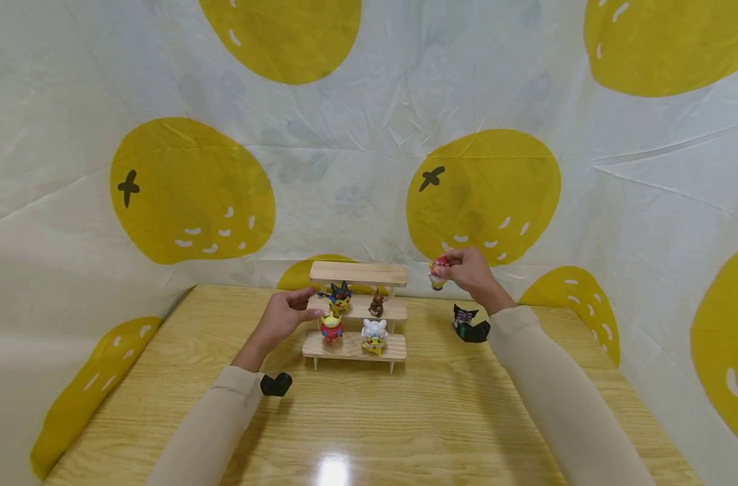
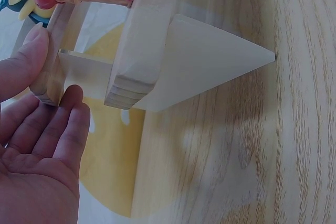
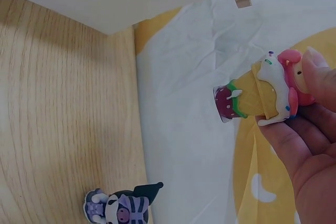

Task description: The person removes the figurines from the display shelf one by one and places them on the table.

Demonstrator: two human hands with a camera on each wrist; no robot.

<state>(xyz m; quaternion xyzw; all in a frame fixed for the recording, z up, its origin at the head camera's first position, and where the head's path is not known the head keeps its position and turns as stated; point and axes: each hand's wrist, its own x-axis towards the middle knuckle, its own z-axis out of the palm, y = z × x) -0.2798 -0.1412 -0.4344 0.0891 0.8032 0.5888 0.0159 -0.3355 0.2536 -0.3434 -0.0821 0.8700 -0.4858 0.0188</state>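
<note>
A three-tier wooden display shelf point(image 1: 358, 272) stands toward the back of the table. My left hand point(image 1: 282, 314) grips the left end of its middle plank point(image 2: 52, 74), thumb on the upper face and fingers below. Raised right of the shelf, my right hand point(image 1: 471, 275) pinches an ice-cream-cone figurine point(image 3: 262, 92) by its pink top, the cone pointing away from the palm. On the middle tier are a dark-eared yellow figurine point(image 1: 341, 299) and a brown one point(image 1: 377, 304). The bottom tier carries a red-and-yellow figurine point(image 1: 331, 329) and a white-topped yellow one point(image 1: 374, 335).
Right of the shelf, a black-and-purple figurine point(image 3: 119, 208) stands on the wooden table point(image 1: 357, 418). A white cloth point(image 1: 338, 182) with big yellow fruit prints hangs behind and along both sides. Black wrist-camera pieces point(image 1: 276, 385) show at the cuffs.
</note>
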